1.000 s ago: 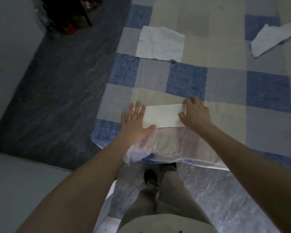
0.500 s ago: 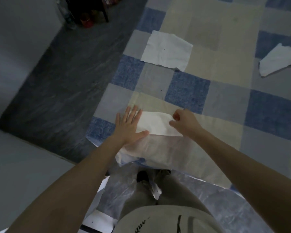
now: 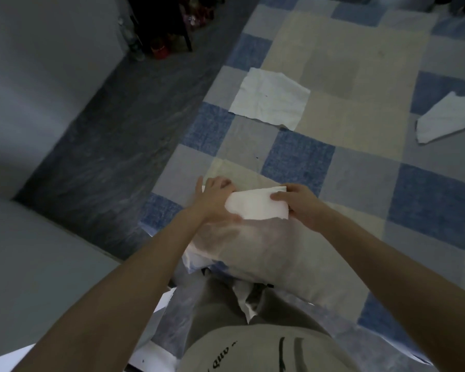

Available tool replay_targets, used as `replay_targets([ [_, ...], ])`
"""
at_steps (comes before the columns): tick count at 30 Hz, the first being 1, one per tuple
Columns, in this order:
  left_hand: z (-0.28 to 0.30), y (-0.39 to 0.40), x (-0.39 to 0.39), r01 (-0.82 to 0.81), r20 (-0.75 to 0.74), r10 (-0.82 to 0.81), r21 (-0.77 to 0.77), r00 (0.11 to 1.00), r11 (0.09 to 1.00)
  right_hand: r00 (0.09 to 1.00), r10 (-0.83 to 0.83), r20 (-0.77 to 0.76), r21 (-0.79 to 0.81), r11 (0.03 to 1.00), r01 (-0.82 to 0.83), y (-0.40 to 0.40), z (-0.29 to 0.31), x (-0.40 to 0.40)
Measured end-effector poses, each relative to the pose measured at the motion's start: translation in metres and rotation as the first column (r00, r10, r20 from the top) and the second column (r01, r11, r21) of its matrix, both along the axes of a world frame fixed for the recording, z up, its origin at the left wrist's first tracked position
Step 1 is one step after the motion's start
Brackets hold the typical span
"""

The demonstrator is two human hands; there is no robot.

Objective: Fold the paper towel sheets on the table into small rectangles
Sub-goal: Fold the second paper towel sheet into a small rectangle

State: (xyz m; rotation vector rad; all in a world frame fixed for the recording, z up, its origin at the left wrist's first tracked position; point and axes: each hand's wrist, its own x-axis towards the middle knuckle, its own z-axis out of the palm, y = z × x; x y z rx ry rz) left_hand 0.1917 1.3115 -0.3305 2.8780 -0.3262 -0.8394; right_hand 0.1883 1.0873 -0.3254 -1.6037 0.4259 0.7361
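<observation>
Right hand [image 3: 301,206] pinches the thin, floppy, featherlight folded paper towel [image 3: 257,205] at its end near the table's [image 3: 360,76] front edge, while left hand [image 3: 215,200] pins the other end, fingers together.

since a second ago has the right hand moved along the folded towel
Yes. The right hand has carried the paper towel's right end leftward over itself toward the left hand, judged against the checkered cloth.

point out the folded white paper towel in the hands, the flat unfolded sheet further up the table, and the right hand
folded white paper towel [image 3: 257,205], head view, its bare middle
flat unfolded white paper towel sheet [image 3: 270,99], head view, its centre
right hand [image 3: 301,208], head view, back of the hand
</observation>
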Motion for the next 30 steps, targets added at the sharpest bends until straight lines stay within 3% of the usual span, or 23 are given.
replay_targets([
  [3, 0.008, -0.005, 0.003, -0.132, -0.026, 0.13, -0.233, 0.991, 0.963, 0.999, 0.026, -0.03, 0.034, 0.999, -0.025, -0.012, 0.005, 0.007],
  [7, 0.021, -0.011, 0.003, -0.331, -0.318, 0.195, -0.462, 0.928, 0.823, 0.987, 0.136, -0.088, 0.017, 0.991, -0.135, -0.034, 0.018, 0.027],
  [9, 0.027, -0.02, -0.002, -0.455, -0.472, 0.204, -0.512, 0.858, 0.729, 0.981, 0.146, -0.128, -0.028, 0.988, -0.151, -0.048, 0.023, 0.042],
  [12, 0.021, -0.043, -0.016, -0.601, -0.624, 0.224, -0.497, 0.749, 0.626, 0.98, 0.191, -0.063, -0.099, 0.975, -0.197, -0.064, 0.026, 0.068],
  [14, 0.01, -0.058, -0.025, -0.683, -0.664, 0.294, -0.452, 0.687, 0.574, 0.976, 0.217, 0.022, -0.204, 0.957, -0.208, -0.069, 0.023, 0.08],
  [16, -0.002, -0.064, -0.029, -0.709, -0.619, 0.389, -0.432, 0.683, 0.558, 0.971, 0.227, 0.075, -0.32, 0.928, -0.192, -0.071, 0.014, 0.088],
  [19, -0.012, -0.058, -0.028, -0.487, -0.296, 0.393, -0.406, 0.871, 0.773, 0.948, 0.29, 0.128, -0.478, 0.856, -0.197, -0.069, 0.001, 0.091],
  [22, -0.016, -0.05, -0.026, -0.198, 0.04, 0.228, -0.369, 0.973, 0.908, 0.929, 0.339, 0.146, -0.561, 0.802, -0.205, -0.068, -0.006, 0.089],
  [26, -0.025, -0.055, -0.011, 0.285, 0.32, -0.171, -0.356, 0.932, 0.89, 0.933, 0.3, 0.201, -0.563, 0.814, -0.141, -0.068, -0.012, 0.09],
  [28, -0.03, -0.06, -0.002, 0.384, 0.341, -0.268, -0.339, 0.901, 0.859, 0.931, 0.275, 0.238, -0.559, 0.823, -0.1, -0.067, -0.009, 0.09],
  [30, -0.033, -0.066, 0.004, 0.375, 0.325, -0.263, -0.356, 0.908, 0.856, 0.916, 0.282, 0.284, -0.579, 0.812, -0.07, -0.064, -0.002, 0.089],
])
